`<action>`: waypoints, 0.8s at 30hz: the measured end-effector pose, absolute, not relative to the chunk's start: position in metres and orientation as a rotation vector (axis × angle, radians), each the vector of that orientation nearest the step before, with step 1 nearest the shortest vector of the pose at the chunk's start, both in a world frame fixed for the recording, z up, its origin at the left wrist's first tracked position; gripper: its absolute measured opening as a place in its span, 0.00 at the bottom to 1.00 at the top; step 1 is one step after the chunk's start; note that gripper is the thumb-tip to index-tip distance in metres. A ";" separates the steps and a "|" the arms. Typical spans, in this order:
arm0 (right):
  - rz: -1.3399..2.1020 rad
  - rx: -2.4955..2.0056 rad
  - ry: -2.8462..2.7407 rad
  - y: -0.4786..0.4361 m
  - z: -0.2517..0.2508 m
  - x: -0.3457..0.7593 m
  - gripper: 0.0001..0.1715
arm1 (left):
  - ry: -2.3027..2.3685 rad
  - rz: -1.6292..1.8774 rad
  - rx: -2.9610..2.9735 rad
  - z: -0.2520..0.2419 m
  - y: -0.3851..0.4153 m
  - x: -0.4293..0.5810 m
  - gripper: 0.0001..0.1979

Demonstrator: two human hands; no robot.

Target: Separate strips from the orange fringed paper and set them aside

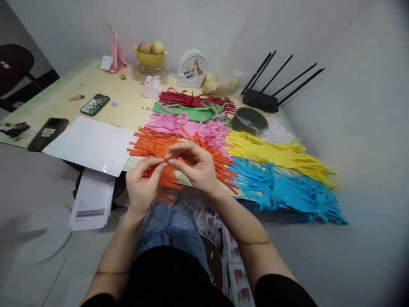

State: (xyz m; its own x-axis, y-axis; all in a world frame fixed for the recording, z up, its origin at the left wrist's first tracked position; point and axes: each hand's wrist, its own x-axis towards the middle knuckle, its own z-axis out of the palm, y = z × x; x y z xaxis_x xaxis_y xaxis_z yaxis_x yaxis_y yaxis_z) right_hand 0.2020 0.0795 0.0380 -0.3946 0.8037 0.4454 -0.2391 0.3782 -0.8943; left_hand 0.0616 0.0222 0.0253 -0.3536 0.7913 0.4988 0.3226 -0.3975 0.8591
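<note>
Your left hand [140,187] and right hand [195,168] pinched one orange paper strip [166,160] between fingertips; light, floppy, easily torn, it seemed best gripped near its ends.

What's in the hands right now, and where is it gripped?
An orange paper strip, pinched between fingertips of left hand and right hand where they meet; its ends are hidden.

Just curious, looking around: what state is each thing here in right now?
Left hand, pinching the orange strip.
Right hand, pinching the same strip.
Orange pile, loose, partly under the hands.
Blue pile, spread out loosely.
White sheet, flat, overhanging the table edge.
Yellow bowl, holding fruit.
Phone, lying flat.
</note>
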 end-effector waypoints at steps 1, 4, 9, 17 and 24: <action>1.258 -0.538 -1.613 0.080 0.039 0.203 0.16 | 1.459 1.803 1.512 0.025 0.022 0.061 0.02; 1.349 -0.591 -1.678 0.084 0.044 0.208 0.17 | 1.450 1.777 1.465 0.026 0.022 0.060 0.02; 1.032 -0.611 -1.806 0.089 0.052 0.211 0.08 | 1.419 1.718 1.393 0.027 0.023 0.057 0.02; 0.623 -0.593 -2.075 0.090 0.052 0.199 0.06 | 1.265 1.637 1.224 0.016 0.032 0.046 0.09; 0.510 -0.562 -2.009 0.104 0.051 0.156 0.06 | 1.376 1.634 1.116 0.005 0.031 0.011 0.13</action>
